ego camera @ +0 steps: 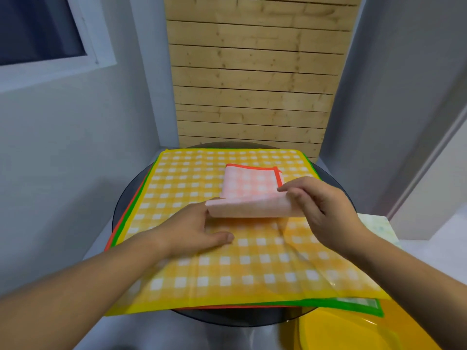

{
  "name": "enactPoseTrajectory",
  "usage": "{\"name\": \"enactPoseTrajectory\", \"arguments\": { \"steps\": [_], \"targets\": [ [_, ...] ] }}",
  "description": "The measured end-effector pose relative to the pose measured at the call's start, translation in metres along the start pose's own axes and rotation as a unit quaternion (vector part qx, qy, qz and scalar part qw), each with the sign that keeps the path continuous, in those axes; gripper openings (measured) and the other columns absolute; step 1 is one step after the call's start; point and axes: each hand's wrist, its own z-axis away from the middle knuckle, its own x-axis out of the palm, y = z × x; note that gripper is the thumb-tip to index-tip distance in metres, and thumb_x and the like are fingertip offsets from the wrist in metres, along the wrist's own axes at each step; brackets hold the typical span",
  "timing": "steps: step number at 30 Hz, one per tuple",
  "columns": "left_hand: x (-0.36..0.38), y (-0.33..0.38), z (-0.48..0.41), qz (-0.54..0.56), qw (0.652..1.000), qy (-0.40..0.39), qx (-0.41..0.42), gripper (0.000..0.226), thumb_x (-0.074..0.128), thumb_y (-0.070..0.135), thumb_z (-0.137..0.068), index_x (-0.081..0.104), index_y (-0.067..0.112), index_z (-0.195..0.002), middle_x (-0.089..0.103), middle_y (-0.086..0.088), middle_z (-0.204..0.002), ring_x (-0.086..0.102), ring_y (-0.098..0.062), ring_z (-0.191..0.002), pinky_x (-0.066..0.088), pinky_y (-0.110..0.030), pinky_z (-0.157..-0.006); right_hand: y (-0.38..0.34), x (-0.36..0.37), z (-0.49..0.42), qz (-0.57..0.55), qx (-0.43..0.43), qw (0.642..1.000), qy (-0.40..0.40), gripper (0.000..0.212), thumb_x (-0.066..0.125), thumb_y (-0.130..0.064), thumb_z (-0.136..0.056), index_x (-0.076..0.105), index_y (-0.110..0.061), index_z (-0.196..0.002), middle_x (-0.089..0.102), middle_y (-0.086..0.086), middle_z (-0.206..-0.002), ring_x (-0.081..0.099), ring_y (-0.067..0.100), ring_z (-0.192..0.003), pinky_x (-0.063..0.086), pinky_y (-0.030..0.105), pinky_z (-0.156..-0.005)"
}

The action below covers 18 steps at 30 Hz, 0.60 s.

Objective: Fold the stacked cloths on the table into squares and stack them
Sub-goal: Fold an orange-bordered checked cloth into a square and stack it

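Though the orange cloth [250, 185] hides whether the left hand [194, 228] grips, the right hand [321, 205] pinches its fold.
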Motion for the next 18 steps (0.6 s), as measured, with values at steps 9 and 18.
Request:
{"name": "enactPoseTrajectory", "arguments": {
  "steps": [9,18],
  "targets": [
    [0.001,-0.001,-0.044,0.063,0.994,0.064,-0.062,0.016,0.067,0.037,-0.092,0.072,0.032,-0.106,0.075,0.015,-0.096,0.069,-0.002,-0.087,0.057,-0.033,-0.084,0.009,0.004,-0.029,-0.171,0.152,0.971,0.07,0.024,0.059,-0.05,-0.091,0.066,-0.029,-0.1,0.067,-0.009,-0.094,0.06,0.005,-0.089,0.047,0.019,-0.075],
    [0.005,0.002,-0.068,0.216,0.964,0.098,-0.12,0.025,0.071,0.02,-0.093,0.064,0.019,-0.117,0.075,0.009,-0.076,0.07,-0.001,-0.064,0.049,-0.013,-0.056,0.051,0.026,-0.018,-0.078,0.304,0.946,-0.081,0.038,0.064,-0.027,-0.093,0.05,-0.031,-0.128,0.07,-0.005,-0.1,0.067,0.013,-0.09,0.054,0.032,-0.079]
  ]
}}
